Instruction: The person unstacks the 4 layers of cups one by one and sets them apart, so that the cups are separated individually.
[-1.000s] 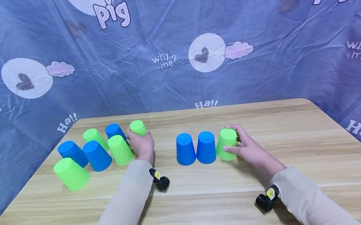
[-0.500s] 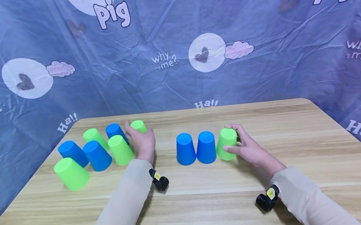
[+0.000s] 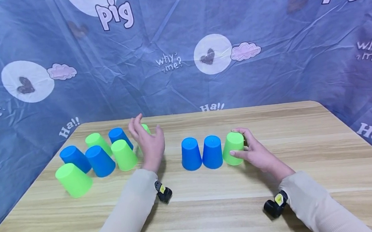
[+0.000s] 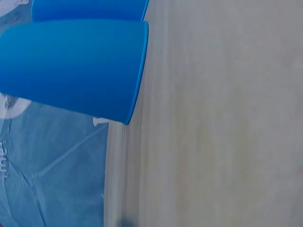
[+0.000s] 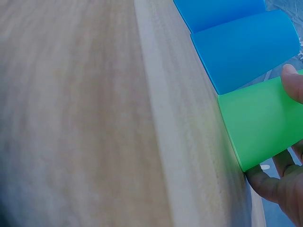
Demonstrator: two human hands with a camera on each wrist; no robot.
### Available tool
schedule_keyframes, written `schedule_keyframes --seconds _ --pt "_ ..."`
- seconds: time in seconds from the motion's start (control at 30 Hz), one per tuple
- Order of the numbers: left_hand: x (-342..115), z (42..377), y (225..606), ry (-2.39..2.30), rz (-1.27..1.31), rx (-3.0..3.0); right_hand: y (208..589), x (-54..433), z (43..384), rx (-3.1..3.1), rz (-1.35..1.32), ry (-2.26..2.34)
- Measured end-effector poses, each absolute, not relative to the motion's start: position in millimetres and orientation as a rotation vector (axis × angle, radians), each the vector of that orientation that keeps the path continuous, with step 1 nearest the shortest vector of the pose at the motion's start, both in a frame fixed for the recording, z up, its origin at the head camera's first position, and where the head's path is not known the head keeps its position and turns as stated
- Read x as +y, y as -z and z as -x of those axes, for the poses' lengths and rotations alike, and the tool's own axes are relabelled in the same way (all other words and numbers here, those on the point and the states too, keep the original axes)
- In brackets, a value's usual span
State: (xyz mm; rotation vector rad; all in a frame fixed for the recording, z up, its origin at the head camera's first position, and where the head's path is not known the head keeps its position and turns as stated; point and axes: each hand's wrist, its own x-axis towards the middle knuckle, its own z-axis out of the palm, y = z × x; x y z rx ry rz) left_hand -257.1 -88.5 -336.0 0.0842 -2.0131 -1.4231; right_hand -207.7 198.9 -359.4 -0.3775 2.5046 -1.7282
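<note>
My right hand holds an upside-down green cup at the right end of a row, thumb on the near side. In the right wrist view the thumb and fingers lie around that green cup, whose rim is at the table. Left of it stand two upside-down blue cups side by side. My left hand, fingers spread and holding nothing, hovers in front of another green cup, which it mostly hides. The left wrist view shows blue cups but not the hand.
Several more upside-down cups stand on the left: a green cup nearest, blue cups and a green cup behind it. The wooden table ends at a patterned blue cloth backdrop.
My left hand has let go of the far green cup, and its fingers have spread and lifted off it. The right hand and its green cup stay where they were.
</note>
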Motion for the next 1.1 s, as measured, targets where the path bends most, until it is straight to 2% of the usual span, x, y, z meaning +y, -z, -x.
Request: schedule_keyframes --seconds 0.4,0.9,1.1 --pt "-82.6 244.9 338.0 1.435 0.401 -2.052 359.1 199.8 207.8 2.517 0.395 1.715" --pt "-86.2 235.9 340.8 1.766 0.701 -2.486 358.7 199.6 207.2 2.516 0.405 1.707" --pt "-85.3 237.0 345.6 1.803 0.732 -2.606 359.4 199.8 207.5 2.512 0.395 1.714"
